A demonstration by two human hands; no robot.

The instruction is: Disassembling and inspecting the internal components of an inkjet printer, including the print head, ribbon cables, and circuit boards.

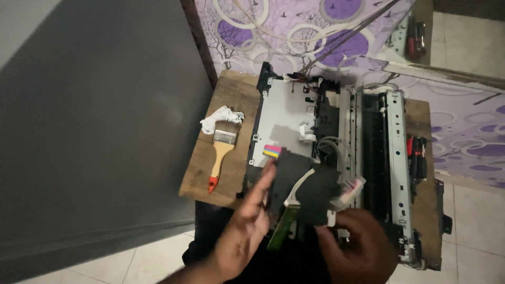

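Observation:
My left hand [243, 227] and my right hand [359, 246] together hold a black printer carriage block [304, 186] above the near edge of an opened printer chassis [326, 126]. The block carries a coloured sticker [272, 151] on its top left corner, a green circuit board [282, 227] at its underside, and white ribbon cables [347, 190] on its right side. My left fingers press against the block's left face. My right hand grips it from below on the right.
A paintbrush [221, 152] with a wooden handle and a crumpled white tissue [222, 117] lie on the small wooden table [202, 173], left of the chassis. Screwdrivers [415, 152] lie at the right. A purple patterned wall stands behind; tiled floor shows below.

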